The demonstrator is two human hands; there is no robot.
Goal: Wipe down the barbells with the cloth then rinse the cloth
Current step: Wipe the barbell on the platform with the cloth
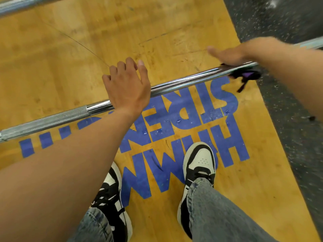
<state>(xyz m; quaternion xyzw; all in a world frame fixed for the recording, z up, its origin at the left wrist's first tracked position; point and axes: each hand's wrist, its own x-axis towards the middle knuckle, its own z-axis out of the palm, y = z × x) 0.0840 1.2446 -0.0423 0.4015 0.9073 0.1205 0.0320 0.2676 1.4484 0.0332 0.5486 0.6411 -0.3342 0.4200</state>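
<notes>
A chrome barbell (183, 81) runs across the view from lower left to upper right, at about waist height over the floor. My left hand (126, 86) rests on top of its smooth middle part, fingers loosely curled over the far side. Further right, my right hand (230, 54) holds a dark cloth with a purple patch (244, 75) against the bar; the hand is blurred and its thumb points left. A strip of the cloth hangs below the bar. The knurled section (52, 119) lies left of my left hand.
A second chrome bar (22, 5) crosses the top left corner. Below is a wooden lifting platform (122, 32) with blue lettering, and speckled black rubber flooring (288, 18) on the right. My two feet in black and white sneakers (199, 163) stand on the lettering.
</notes>
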